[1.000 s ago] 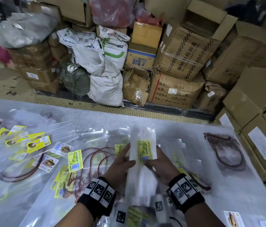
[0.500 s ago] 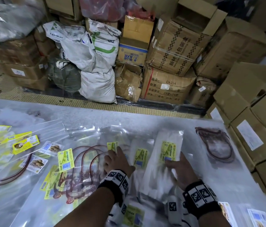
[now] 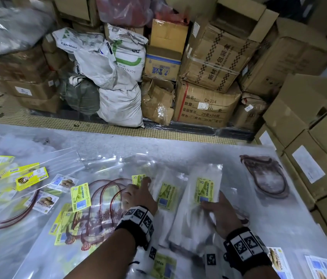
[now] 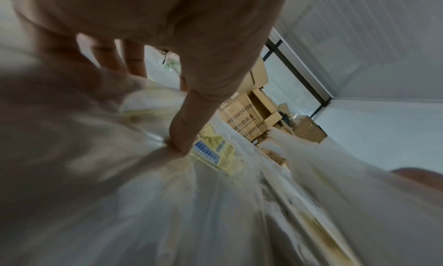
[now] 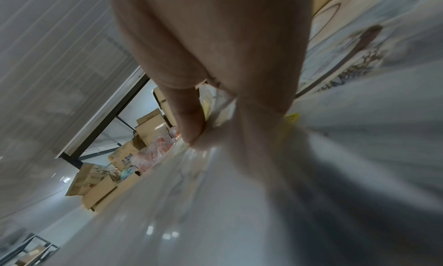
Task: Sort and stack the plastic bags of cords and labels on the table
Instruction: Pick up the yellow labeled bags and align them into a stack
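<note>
Near the front edge of the plastic-covered grey table (image 3: 178, 150), both hands lie on a small pile of clear plastic bags. The right hand (image 3: 222, 215) lies with straight fingers on the clear bag with the yellow-green "Kek Pandan" label (image 3: 206, 191), probably pinning the slippery film so the bag stays squared on the pile; the right wrist view shows the thumb (image 5: 189, 126) pushing into the film. The left hand (image 3: 139, 195), fingers spread and flat, presses the neighbouring bags just to the left, beside a second labelled bag (image 3: 167, 195), apparently to keep them from sliding. Dark red cord loops (image 3: 106, 190) in other bags lie further left, still unsorted, and one more corded bag (image 3: 265, 176) sits well apart at far right.
</note>
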Demonstrator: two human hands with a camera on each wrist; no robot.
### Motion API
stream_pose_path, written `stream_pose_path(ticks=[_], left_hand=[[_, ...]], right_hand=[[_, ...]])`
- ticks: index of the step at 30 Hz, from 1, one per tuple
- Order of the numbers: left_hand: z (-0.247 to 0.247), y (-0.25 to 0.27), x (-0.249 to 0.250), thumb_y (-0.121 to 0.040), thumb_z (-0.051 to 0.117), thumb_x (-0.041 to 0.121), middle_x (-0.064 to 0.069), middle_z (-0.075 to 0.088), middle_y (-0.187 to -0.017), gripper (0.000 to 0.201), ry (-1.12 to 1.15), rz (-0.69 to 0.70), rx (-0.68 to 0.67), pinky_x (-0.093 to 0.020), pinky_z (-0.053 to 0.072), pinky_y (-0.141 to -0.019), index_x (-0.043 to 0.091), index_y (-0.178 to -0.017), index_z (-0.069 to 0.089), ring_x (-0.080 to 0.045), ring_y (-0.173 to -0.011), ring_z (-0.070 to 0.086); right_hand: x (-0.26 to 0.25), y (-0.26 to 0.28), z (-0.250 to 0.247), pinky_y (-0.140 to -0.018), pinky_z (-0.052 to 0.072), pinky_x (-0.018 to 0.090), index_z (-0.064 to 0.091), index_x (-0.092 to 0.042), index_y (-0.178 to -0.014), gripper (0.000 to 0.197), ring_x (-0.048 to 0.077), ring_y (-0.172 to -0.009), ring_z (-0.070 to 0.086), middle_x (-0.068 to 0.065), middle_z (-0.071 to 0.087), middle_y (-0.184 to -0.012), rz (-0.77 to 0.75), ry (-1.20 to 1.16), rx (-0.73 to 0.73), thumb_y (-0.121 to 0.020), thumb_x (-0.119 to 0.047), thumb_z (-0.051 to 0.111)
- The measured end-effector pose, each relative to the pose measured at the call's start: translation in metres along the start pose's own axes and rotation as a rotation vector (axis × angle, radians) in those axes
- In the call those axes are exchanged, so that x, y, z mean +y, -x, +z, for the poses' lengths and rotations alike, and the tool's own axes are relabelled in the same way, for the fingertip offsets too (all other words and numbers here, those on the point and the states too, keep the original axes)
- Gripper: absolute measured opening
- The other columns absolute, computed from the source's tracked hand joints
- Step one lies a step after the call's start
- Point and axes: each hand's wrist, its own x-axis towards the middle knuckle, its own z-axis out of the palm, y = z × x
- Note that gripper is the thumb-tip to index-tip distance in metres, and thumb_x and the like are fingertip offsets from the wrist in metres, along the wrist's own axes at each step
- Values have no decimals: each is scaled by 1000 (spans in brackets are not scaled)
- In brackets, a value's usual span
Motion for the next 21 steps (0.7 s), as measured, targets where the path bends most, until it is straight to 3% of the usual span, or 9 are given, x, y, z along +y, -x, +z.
stream_pose_path(ticks=[2, 4, 7, 11, 15, 18, 20, 21], left_hand=[[-1, -2, -3, -79, 57, -1, -7, 52, -110, 76, 89, 84, -19, -36, 51, -80, 43, -135, 31, -28, -95, 58], [-2, -3, -6, -79, 58, -3, -5, 62, -100, 80, 167, 93, -50, -31, 48, -70, 36, -142, 28, -24, -83, 61], [-4, -2, -6, -81, 54, -2, -8, 65, -108, 59, 200, 69, -30, -32, 50, -78, 23, -133, 45, -29, -98, 63], [-8, 0, -6, -89, 48, 3, -17, 68, -106, 32, 207, 207, 19, -32, 45, -77, 7, -117, 61, -34, -100, 61], [-16, -6, -18, -89, 49, 2, -10, 66, -101, 48, 322, 195, 23, -25, 39, -63, 20, -133, 51, -26, -84, 59], [-20, -10, -31, -87, 52, -1, -5, 64, -87, 51, 401, 170, 37, -23, 38, -51, 25, -131, 47, -20, -68, 56], [-22, -9, -34, -85, 53, 0, -9, 64, -94, 50, 299, 175, 84, -26, 44, -59, 27, -128, 49, -21, -74, 55], [-22, -9, -35, -84, 56, 4, -10, 61, -109, 54, 190, 173, 115, -29, 47, -71, 30, -131, 49, -23, -88, 54]], right_hand=[[1, -1, 0, -67, 51, 33, 57, -3, -121, 47, 28, -92, 67, 16, 71, -109, -2, 6, 1, -82, 22, 55], [4, -4, -1, -68, 51, 34, 57, -3, -123, 48, 29, -95, 66, 17, 70, -111, 1, 6, 6, -82, 23, 54], [9, -8, -4, -79, 53, 43, 55, -1, -126, 53, 34, -98, 64, 20, 69, -113, -5, 22, 27, -80, 25, 54], [14, -12, -7, -94, 49, 54, 55, 0, -126, 55, 42, -105, 63, 23, 68, -113, -9, 25, 35, -78, 26, 54], [16, -13, -8, -94, 49, 55, 57, -2, -123, 53, 44, -107, 63, 21, 70, -111, -21, 43, 38, -77, 25, 56], [16, -13, -8, -88, 51, 48, 57, -3, -122, 51, 40, -103, 64, 21, 70, -111, -28, 64, 30, -79, 24, 56], [15, -12, -7, -86, 51, 47, 57, -2, -122, 51, 37, -99, 64, 21, 70, -111, -34, 61, 21, -79, 24, 56], [15, -12, -6, -86, 51, 47, 57, -3, -121, 50, 36, -98, 64, 20, 70, -110, -36, 63, 17, -79, 25, 56]])
